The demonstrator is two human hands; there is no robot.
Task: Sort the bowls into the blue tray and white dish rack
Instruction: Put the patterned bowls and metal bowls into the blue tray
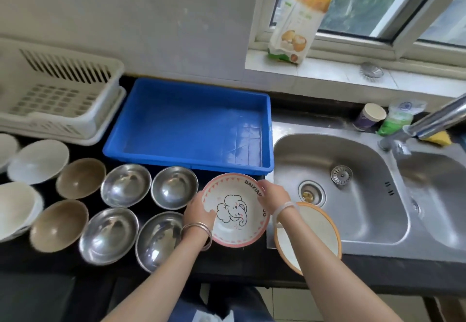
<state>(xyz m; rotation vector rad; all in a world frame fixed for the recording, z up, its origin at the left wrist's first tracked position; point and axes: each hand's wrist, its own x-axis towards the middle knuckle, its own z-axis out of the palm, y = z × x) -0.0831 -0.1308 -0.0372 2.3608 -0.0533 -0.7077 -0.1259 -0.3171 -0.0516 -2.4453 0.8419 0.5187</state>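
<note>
A pink-rimmed bowl with an elephant drawing (235,214) sits in front of the blue tray (141,135), held by both hands. My left hand (199,212) grips its left rim, thumb inside. My right hand (273,197) grips its right rim. An orange-rimmed bowl (314,233) lies under my right wrist at the sink's edge. Several steel bowls (126,185), two brown bowls (80,178) and several white bowls (37,161) stand in rows on the dark counter at left. The white dish rack (83,120) stands at the far left, with nothing in it, as does the tray.
A double steel sink (353,236) fills the right side, with a tap (438,120) over it. A cup (369,116), a green bottle (397,120) and a yellow sponge stand behind it. A food bag (295,22) leans on the window sill.
</note>
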